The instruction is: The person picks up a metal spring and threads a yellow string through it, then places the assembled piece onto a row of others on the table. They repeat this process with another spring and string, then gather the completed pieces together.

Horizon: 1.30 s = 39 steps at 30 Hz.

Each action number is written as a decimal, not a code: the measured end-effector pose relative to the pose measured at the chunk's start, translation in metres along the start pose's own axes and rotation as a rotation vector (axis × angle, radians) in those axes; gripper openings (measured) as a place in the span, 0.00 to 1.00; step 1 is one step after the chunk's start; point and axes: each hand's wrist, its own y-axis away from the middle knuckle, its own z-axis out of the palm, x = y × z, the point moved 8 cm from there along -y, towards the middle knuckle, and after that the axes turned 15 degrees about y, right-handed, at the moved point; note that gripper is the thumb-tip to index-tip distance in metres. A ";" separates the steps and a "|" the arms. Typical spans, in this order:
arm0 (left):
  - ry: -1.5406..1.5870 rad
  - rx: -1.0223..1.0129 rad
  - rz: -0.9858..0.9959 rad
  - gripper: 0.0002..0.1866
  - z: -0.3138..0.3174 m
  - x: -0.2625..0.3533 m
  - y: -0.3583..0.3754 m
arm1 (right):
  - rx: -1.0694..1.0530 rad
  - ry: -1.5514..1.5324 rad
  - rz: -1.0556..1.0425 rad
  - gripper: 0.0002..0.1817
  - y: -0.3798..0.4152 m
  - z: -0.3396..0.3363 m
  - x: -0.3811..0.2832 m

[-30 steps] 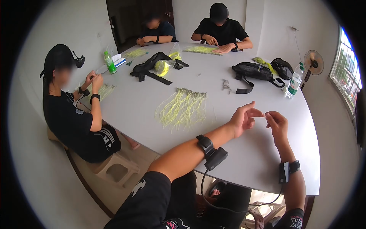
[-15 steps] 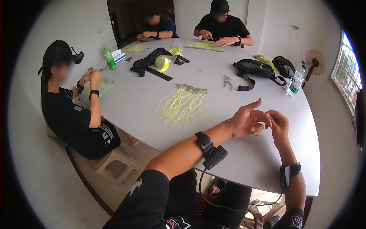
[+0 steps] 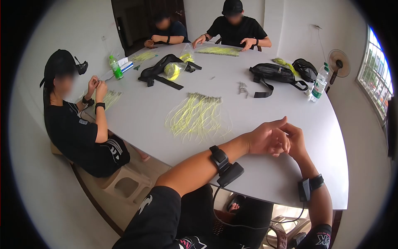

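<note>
My left hand (image 3: 267, 139) is raised over the near right of the table, its thumb stretched up and its fingers curled inward. Against it, partly hidden behind it, is my right hand (image 3: 297, 143) with bent fingers. Anything between the fingertips is too small or covered to make out. Left of my hands, a spread of thin yellow-green lines (image 3: 194, 120) lies on the table (image 3: 244, 112), with small dark ends in a row along the top. Beyond my hands lies a small pile of metal pieces (image 3: 243, 89).
Black waist bags (image 3: 271, 74) and a water bottle (image 3: 319, 85) stand at the right. Another black bag (image 3: 159, 72) and bagged yellow line (image 3: 173, 71) lie farther back. A green bottle (image 3: 115, 67) is at the left. Three people sit round the table with more yellow lines.
My hands have closed together, the left now covering much of the right's fingers. The camera view has shifted slightly. Across the table, a person's hands have moved apart.
</note>
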 end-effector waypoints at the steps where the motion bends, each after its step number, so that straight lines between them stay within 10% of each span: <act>1: 0.020 -0.007 -0.019 0.46 0.002 -0.001 0.001 | -0.006 0.007 -0.038 0.07 0.001 0.001 -0.004; 39: -0.072 0.577 0.425 0.12 -0.058 0.040 0.008 | 0.282 -0.102 0.207 0.11 -0.004 -0.029 0.033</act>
